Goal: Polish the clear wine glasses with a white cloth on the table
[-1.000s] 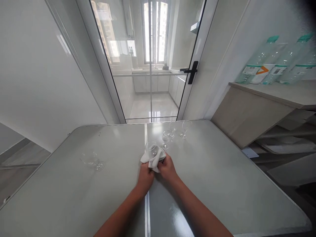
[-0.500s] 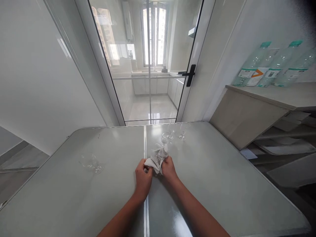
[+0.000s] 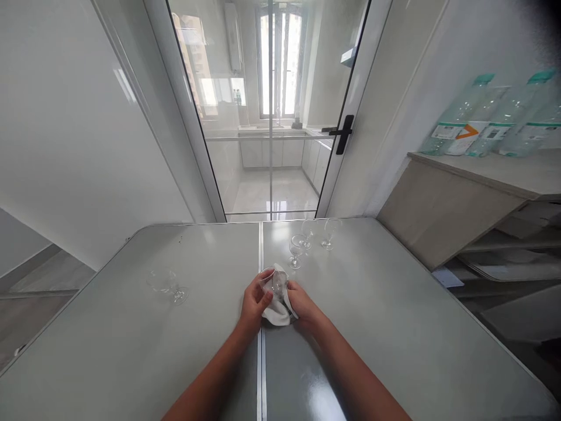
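A clear stemmed glass [image 3: 267, 283] is held over the table's middle seam, partly wrapped in a white cloth [image 3: 277, 316]. My left hand [image 3: 252, 303] closes round the bowl of the glass, thumb in front and fingers at the far side. On the other side, my right hand [image 3: 304, 303] grips the cloth against the glass, and its fingertips are partly hidden by the fabric. Just beyond my hands a stemmed glass [image 3: 295, 259] stands upright. Behind it are two more, a glass [image 3: 307, 238] and a glass [image 3: 327, 241] to its right.
Another clear glass [image 3: 179, 296] is on the left half of the grey table [image 3: 131, 345]. Several green-capped plastic bottles [image 3: 477, 120] stand on a shelf [image 3: 482, 169] at the right. A glazed door with a black handle [image 3: 345, 134] rises behind the table.
The cloth has slid lower, baring the glass's rim. My left hand has shifted from the cloth onto the bowl. The view has turned slightly left.
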Tool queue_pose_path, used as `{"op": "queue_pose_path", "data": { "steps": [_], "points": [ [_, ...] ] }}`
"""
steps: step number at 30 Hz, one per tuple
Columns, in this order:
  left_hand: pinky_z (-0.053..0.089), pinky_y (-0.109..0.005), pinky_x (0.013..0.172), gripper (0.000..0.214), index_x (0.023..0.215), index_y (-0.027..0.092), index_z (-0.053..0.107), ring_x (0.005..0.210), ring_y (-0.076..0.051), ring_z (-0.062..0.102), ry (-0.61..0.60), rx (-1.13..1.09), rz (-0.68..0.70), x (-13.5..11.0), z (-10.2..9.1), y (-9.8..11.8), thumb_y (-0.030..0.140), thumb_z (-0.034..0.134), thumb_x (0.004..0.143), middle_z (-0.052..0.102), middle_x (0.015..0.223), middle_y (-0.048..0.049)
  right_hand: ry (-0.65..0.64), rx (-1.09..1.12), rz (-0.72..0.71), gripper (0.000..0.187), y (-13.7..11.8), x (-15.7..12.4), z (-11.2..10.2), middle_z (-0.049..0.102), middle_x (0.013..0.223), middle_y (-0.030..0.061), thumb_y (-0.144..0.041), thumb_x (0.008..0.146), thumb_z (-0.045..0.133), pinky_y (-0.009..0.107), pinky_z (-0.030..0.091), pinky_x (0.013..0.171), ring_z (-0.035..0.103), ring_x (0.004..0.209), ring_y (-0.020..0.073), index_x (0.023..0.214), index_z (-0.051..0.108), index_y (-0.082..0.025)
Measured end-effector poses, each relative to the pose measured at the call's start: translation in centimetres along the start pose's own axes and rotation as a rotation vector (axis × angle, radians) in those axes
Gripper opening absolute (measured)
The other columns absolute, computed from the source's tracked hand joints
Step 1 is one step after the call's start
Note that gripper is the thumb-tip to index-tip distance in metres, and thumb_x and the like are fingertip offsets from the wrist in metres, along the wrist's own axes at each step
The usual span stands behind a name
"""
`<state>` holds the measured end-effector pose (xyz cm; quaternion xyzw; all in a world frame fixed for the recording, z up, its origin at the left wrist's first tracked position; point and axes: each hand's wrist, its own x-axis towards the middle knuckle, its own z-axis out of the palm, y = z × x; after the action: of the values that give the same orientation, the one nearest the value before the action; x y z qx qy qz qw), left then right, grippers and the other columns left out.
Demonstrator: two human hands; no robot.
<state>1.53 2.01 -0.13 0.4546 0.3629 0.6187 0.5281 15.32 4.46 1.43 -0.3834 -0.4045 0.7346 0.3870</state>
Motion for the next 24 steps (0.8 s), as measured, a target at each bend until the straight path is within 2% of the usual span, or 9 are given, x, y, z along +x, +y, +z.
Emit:
{"op": "queue_pose_path", "data": {
  "steps": [4, 7, 10, 12, 15, 17, 20, 24],
  "points": [
    [0.046, -0.042, 0.107, 0.059, 0.117, 0.018, 0.074, 0.124, -0.034, 0.061, 0.054, 0.029, 0.037, 0.0, -0.1, 0.3, 0.047, 0.088, 0.068, 0.067, 0.129, -0.0152, 0.036, 0.067, -0.011, 0.028, 0.0, 0.2, -0.5, 0.066, 0.067, 0.0009, -0.036, 0.067, 0.08, 0.024, 0.043, 0.058, 0.054, 0.059, 0.0128, 0.082, 0.072, -0.013],
    [0.047, -0.04, 0.105, 0.055, 0.114, 0.017, 0.076, 0.121, -0.032, 0.062, 0.14, 0.014, 0.043, 0.2, -0.5, 0.0, 0.05, 0.085, 0.071, 0.067, 0.128, -0.0147, -0.008, 0.033, -0.085, 0.025, -0.2, 0.1, -1.2, 0.068, 0.075, 0.0022, -0.034, 0.072, 0.074, 0.024, 0.044, 0.062, 0.057, 0.067, 0.0147, 0.087, 0.073, -0.014],
    [0.049, -0.042, 0.102, 0.056, 0.121, 0.017, 0.073, 0.116, -0.032, 0.066, 0.129, -0.066, -0.037, 0.3, -0.9, -0.3, 0.049, 0.082, 0.076, 0.072, 0.121, -0.0157, -0.103, -0.162, -0.143, 0.028, -0.5, -0.3, -1.5, 0.07, 0.084, 0.002, -0.026, 0.072, 0.074, 0.026, 0.046, 0.069, 0.06, 0.077, 0.0175, 0.097, 0.072, -0.015],
    [0.049, -0.042, 0.103, 0.056, 0.12, 0.016, 0.073, 0.117, -0.033, 0.066, 0.099, -0.082, -0.04, 0.4, -1.0, -0.5, 0.047, 0.084, 0.074, 0.073, 0.12, -0.0169, -0.16, -0.341, -0.18, 0.028, -0.5, -0.6, -1.3, 0.07, 0.086, 0.0012, -0.022, 0.072, 0.074, 0.025, 0.045, 0.069, 0.059, 0.078, 0.0177, 0.098, 0.07, -0.016],
    [0.051, -0.04, 0.101, 0.056, 0.12, 0.016, 0.073, 0.115, -0.031, 0.067, 0.123, -0.08, 0.009, 0.5, -1.1, -0.4, 0.045, 0.085, 0.074, 0.074, 0.121, -0.0165, -0.173, -0.591, -0.29, 0.008, -0.4, -0.8, -0.6, 0.066, 0.077, -0.0009, -0.018, 0.078, 0.064, 0.023, 0.04, 0.064, 0.054, 0.071, 0.0145, 0.085, 0.066, -0.016],
    [0.053, -0.038, 0.097, 0.057, 0.122, 0.017, 0.073, 0.112, -0.03, 0.069, 0.155, -0.091, 0.026, 0.6, -1.2, -0.4, 0.045, 0.085, 0.074, 0.074, 0.12, -0.016, -0.162, -0.697, -0.375, 0.005, -0.3, -0.8, -0.2, 0.061, 0.072, -0.0025, -0.016, 0.08, 0.058, 0.022, 0.036, 0.061, 0.049, 0.066, 0.0123, 0.079, 0.062, -0.016],
    [0.053, -0.035, 0.095, 0.059, 0.12, 0.016, 0.073, 0.11, -0.028, 0.069, 0.189, -0.163, 0.014, 0.8, -1.4, -0.4, 0.049, 0.085, 0.072, 0.074, 0.119, -0.0157, -0.152, -0.718, -0.431, 0.004, -0.4, -0.9, 0.1, 0.053, 0.067, -0.0047, -0.015, 0.079, 0.057, 0.022, 0.032, 0.057, 0.042, 0.062, 0.0105, 0.077, 0.058, -0.017],
    [0.053, -0.036, 0.096, 0.065, 0.118, 0.017, 0.074, 0.112, -0.028, 0.069, 0.184, -0.298, -0.032, 1.0, -1.6, -0.6, 0.058, 0.085, 0.068, 0.073, 0.122, -0.0161, -0.18, -0.634, -0.424, 0.005, -0.7, -0.9, -0.2, 0.049, 0.067, -0.0047, -0.018, 0.078, 0.057, 0.022, 0.032, 0.058, 0.04, 0.063, 0.0102, 0.074, 0.057, -0.016]
  ]
}}
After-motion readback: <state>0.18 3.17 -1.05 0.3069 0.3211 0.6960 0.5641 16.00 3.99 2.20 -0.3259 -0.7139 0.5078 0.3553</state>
